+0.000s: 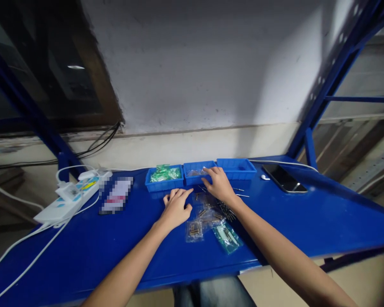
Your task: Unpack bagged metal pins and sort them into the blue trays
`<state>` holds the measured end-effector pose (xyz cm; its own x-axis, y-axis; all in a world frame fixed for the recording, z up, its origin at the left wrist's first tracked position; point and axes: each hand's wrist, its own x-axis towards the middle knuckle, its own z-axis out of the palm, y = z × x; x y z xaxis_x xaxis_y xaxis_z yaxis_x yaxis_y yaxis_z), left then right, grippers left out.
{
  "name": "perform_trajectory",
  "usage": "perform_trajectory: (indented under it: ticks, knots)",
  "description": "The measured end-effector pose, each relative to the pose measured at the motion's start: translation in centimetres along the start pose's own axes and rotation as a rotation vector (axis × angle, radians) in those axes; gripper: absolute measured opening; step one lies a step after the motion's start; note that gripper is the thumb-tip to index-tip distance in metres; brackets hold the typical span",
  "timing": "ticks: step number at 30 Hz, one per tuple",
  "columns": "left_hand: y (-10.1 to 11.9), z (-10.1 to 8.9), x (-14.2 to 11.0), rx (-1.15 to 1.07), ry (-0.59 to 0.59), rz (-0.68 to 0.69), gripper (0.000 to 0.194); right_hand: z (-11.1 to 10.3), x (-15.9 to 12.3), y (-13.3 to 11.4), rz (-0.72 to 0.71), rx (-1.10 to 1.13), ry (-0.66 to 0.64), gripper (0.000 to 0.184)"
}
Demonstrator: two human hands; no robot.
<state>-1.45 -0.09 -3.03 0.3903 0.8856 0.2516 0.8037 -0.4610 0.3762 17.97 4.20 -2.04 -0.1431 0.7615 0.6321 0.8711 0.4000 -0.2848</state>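
My left hand (176, 207) rests over the blue tabletop with its fingers spread, holding nothing, beside several small clear bags of brass-coloured pins (194, 230). My right hand (219, 185) reaches to the middle blue bin (199, 181), its thumb and index finger apart at the bin's front right edge. Clear plastic bags (195, 172) lie inside, close to those fingertips; contact is hard to make out. Under my right wrist lie loose dark metal rods (228, 212), partly hidden by the forearm. A green-edged packet (228, 237) with a white piece and metal pins lies nearer the front.
On the left stand a bin of green packets (164, 183), a blurred-out phone (117, 195) and a white power strip (71, 199) with cables. To the right are another blue bin (237, 174), a white earbud (265, 177) and a black phone (284, 178). Blue frame posts flank the table.
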Motion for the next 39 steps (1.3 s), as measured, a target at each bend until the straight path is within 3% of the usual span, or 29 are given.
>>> perform_trajectory:
  ticks: [7,9,13,15,20,26,30,32,34,36,39]
  knots:
    - [0.4,0.2,-0.1,0.040,0.035,-0.016,0.028,-0.7,-0.7,-1.4,0.040,0.057,0.006,0.025]
    - [0.4,0.3,-0.1,0.043,0.038,-0.046,0.021,-1.0,-0.9,-2.2,0.013,0.050,-0.114,0.026]
    - [0.3,0.4,-0.1,0.032,0.042,-0.077,0.017,-1.0,-1.6,-3.0,-0.096,-0.023,-0.508,0.030]
    - [0.2,0.4,-0.1,0.022,0.047,-0.065,0.017,-0.8,-1.7,-2.9,-0.109,-0.033,-0.573,0.031]
    - [-0.3,0.2,0.1,-0.067,0.101,-0.081,0.012,-0.2,-1.5,-2.5,-0.053,0.105,-0.463,0.028]
    - [-1.0,-0.7,0.8,-0.521,0.064,-0.091,0.031,0.1,-1.5,-3.8,0.131,0.603,-0.246,0.012]
    - [-1.2,-1.1,0.9,-0.888,0.018,-0.213,0.025,0.1,-2.3,-5.2,-0.062,0.628,-0.117,0.015]
    - [-1.3,-1.1,1.0,-1.058,-0.008,-0.240,0.028,0.0,-2.6,-5.6,-0.163,0.549,-0.112,0.017]
    - [-1.5,-1.2,1.0,-1.140,0.040,-0.239,0.035,-0.1,-2.7,-5.7,-0.189,0.467,-0.126,0.019]
    - [-1.5,-1.4,1.1,-1.152,0.115,-0.244,0.039,-0.2,-2.6,-5.6,-0.123,0.443,-0.123,0.023]
    - [-1.4,-1.8,1.2,-1.117,0.183,-0.257,0.041,-0.2,-2.2,-5.3,0.140,0.582,-0.150,0.027]
